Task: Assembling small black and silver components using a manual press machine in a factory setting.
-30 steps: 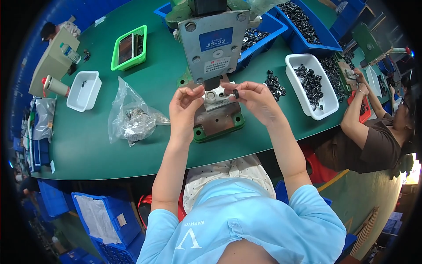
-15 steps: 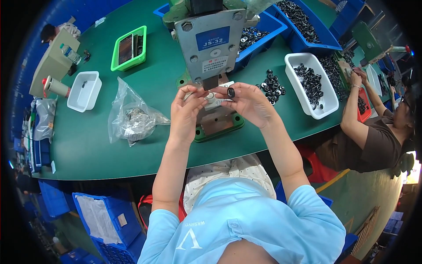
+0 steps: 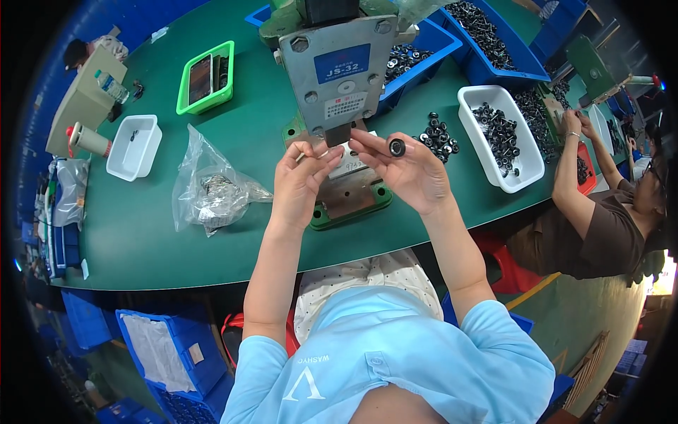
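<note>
Both my hands are raised at the foot of a green bench press (image 3: 337,78), one on each side of its dark ram (image 3: 338,134). My right hand (image 3: 417,173) holds a round black part with a shiny centre (image 3: 397,147) against its curled fingers, while its other fingertips reach under the ram. My left hand (image 3: 300,180) is closed, thumb against fingers, close to the ram's left side. Whatever it pinches is too small to make out. Behind the fingers, a white label with handwriting (image 3: 353,165) shows on the press.
Loose black parts (image 3: 439,138) lie right of the press, beside a white tray (image 3: 526,177) of similar pieces. Blue bins (image 3: 424,74) stand behind. Leftward are a plastic bag of metal pieces (image 3: 219,198), a green tray (image 3: 194,106) and a white tray (image 3: 131,166). A co-worker (image 3: 607,226) sits at right.
My right hand has opened out somewhat, its fingertips rising toward the ram, and the black part in it has shifted right. My left hand has barely moved.
</note>
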`<state>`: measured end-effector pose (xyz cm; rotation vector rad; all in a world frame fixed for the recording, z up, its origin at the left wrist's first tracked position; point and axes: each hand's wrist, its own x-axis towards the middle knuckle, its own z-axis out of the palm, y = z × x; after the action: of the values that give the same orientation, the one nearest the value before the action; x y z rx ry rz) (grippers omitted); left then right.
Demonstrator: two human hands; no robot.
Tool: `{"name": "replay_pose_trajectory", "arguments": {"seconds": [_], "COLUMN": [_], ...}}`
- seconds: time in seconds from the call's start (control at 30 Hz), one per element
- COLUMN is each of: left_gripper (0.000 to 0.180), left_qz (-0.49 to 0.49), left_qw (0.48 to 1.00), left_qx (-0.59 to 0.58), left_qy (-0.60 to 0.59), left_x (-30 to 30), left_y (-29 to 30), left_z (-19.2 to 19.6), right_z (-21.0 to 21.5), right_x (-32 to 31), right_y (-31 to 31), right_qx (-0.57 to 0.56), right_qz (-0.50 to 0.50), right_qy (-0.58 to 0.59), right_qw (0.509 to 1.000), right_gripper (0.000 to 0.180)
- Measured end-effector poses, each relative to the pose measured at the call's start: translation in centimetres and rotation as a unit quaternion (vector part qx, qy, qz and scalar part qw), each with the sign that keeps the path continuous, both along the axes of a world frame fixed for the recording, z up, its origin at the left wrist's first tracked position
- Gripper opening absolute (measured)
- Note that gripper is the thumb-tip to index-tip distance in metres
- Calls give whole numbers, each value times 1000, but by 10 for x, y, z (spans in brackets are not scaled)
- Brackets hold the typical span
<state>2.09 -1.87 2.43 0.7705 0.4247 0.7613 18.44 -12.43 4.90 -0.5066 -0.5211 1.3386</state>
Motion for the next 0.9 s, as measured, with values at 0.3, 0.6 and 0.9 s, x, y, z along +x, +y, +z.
{"name": "replay_pose_trajectory", "arguments": {"seconds": [0.3, 0.6, 0.9], "left_gripper": [19, 24, 20], "left_qz": [-22, 32, 154], "left_qw": [996, 998, 929], "left_qx": [-83, -59, 257], "left_qy": [-38, 12, 218], "left_x": [2, -13, 3], "left_y": [-1, -2, -7], "left_z": [6, 5, -23], "right_z": [-11, -34, -28], "right_x": [1, -4, 4], "right_y": [-12, 21, 31], "right_qx": [-26, -6, 1], "right_qz": [-30, -294, -255], "right_qy": [-4, -706, -778], "right_qw": [999, 644, 574], "right_gripper": [19, 14, 28]}}
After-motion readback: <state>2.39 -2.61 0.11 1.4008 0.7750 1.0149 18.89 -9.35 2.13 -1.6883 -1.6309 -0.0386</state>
